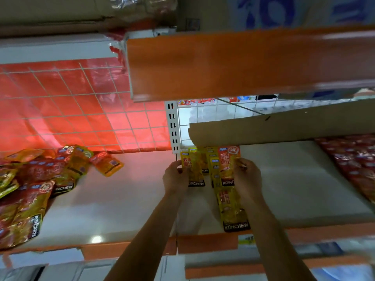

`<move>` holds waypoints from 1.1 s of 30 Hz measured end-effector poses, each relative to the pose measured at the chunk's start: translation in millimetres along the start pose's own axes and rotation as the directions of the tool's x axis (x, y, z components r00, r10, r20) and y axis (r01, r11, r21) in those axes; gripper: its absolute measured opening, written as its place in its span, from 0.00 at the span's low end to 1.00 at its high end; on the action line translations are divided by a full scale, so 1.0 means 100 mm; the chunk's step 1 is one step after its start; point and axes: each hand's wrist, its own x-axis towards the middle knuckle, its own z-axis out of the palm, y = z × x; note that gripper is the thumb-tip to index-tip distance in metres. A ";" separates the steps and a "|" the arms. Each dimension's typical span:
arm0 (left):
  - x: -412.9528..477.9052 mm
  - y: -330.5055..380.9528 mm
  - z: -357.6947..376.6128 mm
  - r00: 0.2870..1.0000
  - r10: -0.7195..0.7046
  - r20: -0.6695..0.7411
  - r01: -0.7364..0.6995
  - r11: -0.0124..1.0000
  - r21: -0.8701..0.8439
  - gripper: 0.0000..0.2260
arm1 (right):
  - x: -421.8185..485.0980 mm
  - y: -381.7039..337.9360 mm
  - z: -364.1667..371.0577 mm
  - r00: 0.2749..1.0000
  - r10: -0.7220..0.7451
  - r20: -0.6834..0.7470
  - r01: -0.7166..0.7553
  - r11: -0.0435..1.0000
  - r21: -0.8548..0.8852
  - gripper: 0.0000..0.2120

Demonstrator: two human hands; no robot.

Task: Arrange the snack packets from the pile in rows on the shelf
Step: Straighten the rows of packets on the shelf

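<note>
While the pile (34,179) is seen heaped at the left of the shelf (121,199), a yellow packet (194,166) is pinched by the left hand (174,179) beside the far post (172,126); an orange-topped packet (228,159) is gripped by the right hand (247,177); bare shelf is shown between pile and hands.

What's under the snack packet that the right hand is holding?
Other yellow packets, overlapping in a row on the white shelf. The top packet and the right hand cover most of them, so their number is unclear.

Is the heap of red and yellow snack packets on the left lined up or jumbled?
Jumbled: the red and yellow snack packets lie overlapping at mixed angles on the white shelf, in no rows.
</note>
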 end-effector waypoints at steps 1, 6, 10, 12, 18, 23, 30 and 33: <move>0.00 0.02 0.04 1.000 0.011 0.004 -0.011 1.000 0.011 0.12 | 0.03 0.02 -0.05 1.000 0.005 -0.001 -0.005 1.000 0.000 0.14; 0.06 0.15 0.16 0.998 0.067 0.021 -0.068 0.996 0.061 0.10 | 0.15 0.07 -0.24 1.000 -0.015 0.003 0.015 0.999 -0.050 0.14; 0.11 0.20 0.22 0.996 0.085 0.008 -0.085 0.988 0.126 0.10 | 0.22 0.10 -0.35 1.000 -0.013 0.006 0.013 0.999 -0.036 0.14; 0.14 0.21 0.26 0.996 0.091 0.009 -0.091 0.978 0.186 0.09 | 0.26 0.12 -0.39 1.000 -0.012 0.016 0.013 1.000 -0.026 0.14; 0.17 0.15 0.35 0.996 0.079 -0.031 -0.062 0.931 0.360 0.09 | 0.33 0.17 -0.46 0.999 -0.006 0.048 0.006 1.000 -0.009 0.14; 0.21 0.11 0.35 0.999 0.043 0.010 -0.043 0.882 0.469 0.14 | 0.35 0.18 -0.48 0.997 -0.004 0.080 0.005 1.000 -0.008 0.13; 0.08 0.24 0.36 0.978 0.190 -0.082 -0.134 0.885 0.447 0.15 | 0.37 0.23 -0.53 0.991 -0.002 0.135 -0.001 1.000 0.022 0.12; -0.11 0.42 0.51 0.946 0.311 -0.096 -0.261 0.900 0.349 0.12 | 0.40 0.26 -0.59 0.986 0.021 0.167 -0.033 0.997 0.072 0.12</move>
